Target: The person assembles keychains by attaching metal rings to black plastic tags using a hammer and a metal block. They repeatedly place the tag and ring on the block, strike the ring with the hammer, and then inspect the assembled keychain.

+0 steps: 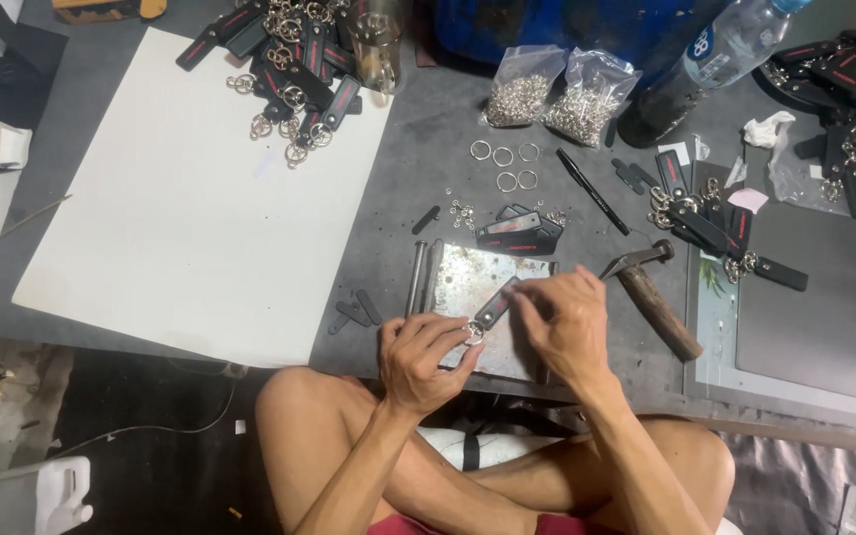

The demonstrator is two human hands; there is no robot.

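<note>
1. The left hand [426, 359] curls over a small silver key ring [474, 331], its fingers bent and pinched around the metal loop.
2. The right hand [565, 322] closes its fingertips on the far end of a black strap fob [495, 307], a short flat strip with a dull, leather-like surface and a thin red mark along it.
3. The strap fob lies tilted between the two hands, its lower end meeting the key ring; it sits on the near part of a metal plate [478, 272].
4. The metal plate is square, scuffed and blotched, with a worn shine. Two slim steel rods [415, 277] lie against its left edge.
5. A hammer [652, 289] with a dark, rough wooden handle and a steel head rests just right of the plate, near the right hand.
6. A stack of loose black straps [519, 234] lies beyond the plate; beside it small bright rivets [462, 213] are scattered.
7. Five plain silver rings [505, 164] lie apart on the grey table [428, 149], next to a black pen [591, 190].
8. Two clear plastic bags [557, 89] bulge with shiny metal parts.
9. A large white sheet [190, 198], smooth and matte, covers the left of the table, with a pile of finished fobs [289, 69] at its top edge.
10. A further pile of fobs [715, 223] lies at the right.
</note>
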